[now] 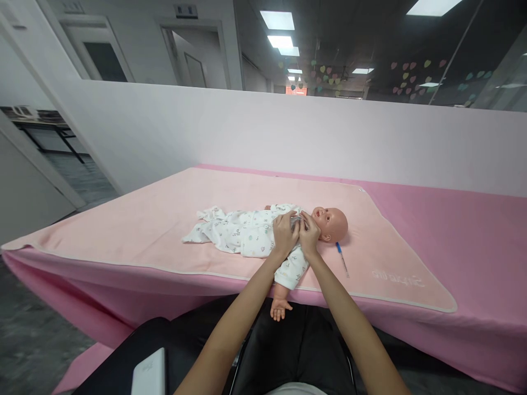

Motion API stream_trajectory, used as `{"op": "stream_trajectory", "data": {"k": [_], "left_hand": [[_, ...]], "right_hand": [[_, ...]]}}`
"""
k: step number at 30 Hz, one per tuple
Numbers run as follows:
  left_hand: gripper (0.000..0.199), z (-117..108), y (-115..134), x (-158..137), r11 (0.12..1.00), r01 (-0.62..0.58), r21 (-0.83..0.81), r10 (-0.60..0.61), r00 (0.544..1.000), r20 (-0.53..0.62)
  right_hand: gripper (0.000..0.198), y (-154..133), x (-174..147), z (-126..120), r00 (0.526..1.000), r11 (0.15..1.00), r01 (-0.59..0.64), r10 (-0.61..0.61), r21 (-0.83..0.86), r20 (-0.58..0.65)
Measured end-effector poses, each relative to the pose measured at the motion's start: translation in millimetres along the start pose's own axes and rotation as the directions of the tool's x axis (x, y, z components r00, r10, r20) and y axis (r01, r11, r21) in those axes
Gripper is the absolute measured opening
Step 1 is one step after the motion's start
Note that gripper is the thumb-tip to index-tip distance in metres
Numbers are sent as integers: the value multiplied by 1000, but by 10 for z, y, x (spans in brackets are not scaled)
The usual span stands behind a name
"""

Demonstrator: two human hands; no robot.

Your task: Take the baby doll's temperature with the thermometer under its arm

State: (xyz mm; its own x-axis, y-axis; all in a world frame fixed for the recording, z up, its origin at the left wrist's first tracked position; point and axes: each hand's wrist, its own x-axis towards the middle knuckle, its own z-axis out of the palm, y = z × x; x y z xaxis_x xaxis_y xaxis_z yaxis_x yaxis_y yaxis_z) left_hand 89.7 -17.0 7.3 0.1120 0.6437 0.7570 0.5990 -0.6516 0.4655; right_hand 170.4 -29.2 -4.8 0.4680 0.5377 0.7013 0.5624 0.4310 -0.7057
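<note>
A baby doll point(330, 224) lies on its back with its bald head to the right, dressed in a white patterned outfit point(247, 230). My left hand point(285, 233) and my right hand point(308, 235) are side by side at its upper chest, just below the chin. The fingers of both are closed, pinching the outfit's cloth near the collar. What lies right between my fingertips is partly hidden. One doll arm point(280, 299) sticks out toward me between my forearms, hanging past the table edge. Beside the doll's head rests a thin stick with a blue end point(339, 248).
A peach blanket point(156, 219) with pale edging is spread over a pink cloth point(473, 236) on the table. Behind rises a white partition point(288, 137) with glass above. A white flat device point(149, 373) sits on a black surface at lower left.
</note>
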Motion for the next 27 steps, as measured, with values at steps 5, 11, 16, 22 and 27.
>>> {"op": "stream_trajectory", "data": {"k": [5,11,16,22,27], "left_hand": [[23,17,-16,-6,1000,-10,27,10,1000,-1],[24,33,-10,-1,998,-29,49,29,1000,4],[27,-80,-76,-11,995,-99,20,98,995,31],[17,-299,-253,-38,993,-68,101,70,998,-8],[14,-301,-256,-66,991,23,133,-18,999,-32]], "right_hand": [[30,59,-9,21,1000,999,-22,22,24,-14],[29,9,-26,2,999,999,-34,34,3,-26],[31,-4,-23,6,995,998,-51,54,39,-79],[31,25,-35,15,994,1000,3,0,30,-112],[28,-1,-36,19,987,997,74,-72,5,-146]]}}
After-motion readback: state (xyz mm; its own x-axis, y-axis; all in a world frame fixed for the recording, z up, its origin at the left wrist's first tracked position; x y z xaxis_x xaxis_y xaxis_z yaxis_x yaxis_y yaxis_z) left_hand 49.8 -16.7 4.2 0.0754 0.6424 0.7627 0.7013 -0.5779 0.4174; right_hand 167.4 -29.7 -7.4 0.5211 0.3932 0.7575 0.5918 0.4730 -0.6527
